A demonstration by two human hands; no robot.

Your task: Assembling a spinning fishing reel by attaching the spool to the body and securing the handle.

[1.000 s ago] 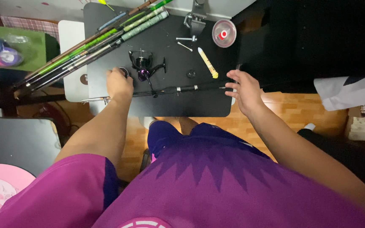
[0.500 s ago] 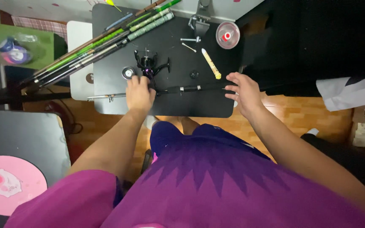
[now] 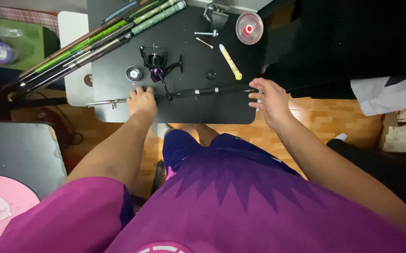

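Since the earlier frame, my left hand (image 3: 142,100) has slid left along the rod (image 3: 198,92), away from the spot just below the reel, and the view has shifted a bit. It now lies palm down on the rod's thin section, fingers laid over it. Can't tell if they're curled round it or just pressing, so no firm call on the hold.

Right hand (image 3: 269,100) is at the rod's other end, by the table's (image 3: 198,112) right edge. Fingers spread and loose, nothing in them; fingertips (image 3: 254,85) sit just beside the butt tip, touching or a hair off, can't tell which.

Rod runs straight btwn the two hands, along the table's near edge, w/ its thin end poking past my left hand and off the table's left side.

Just above and right of my left hand stands the reel (image 3: 158,63), black w/ purple, foot pointing down toward the rod. Small round cap (image 3: 134,73) sits right above the left fingers. Further up from that hand lies a bundle of rods (image 3: 95,44), diagonal. Up from my right hand: yellow-tipped tube (image 3: 230,61), small black knob (image 3: 211,74), round clear spool (image 3: 249,28) w/ red centre.
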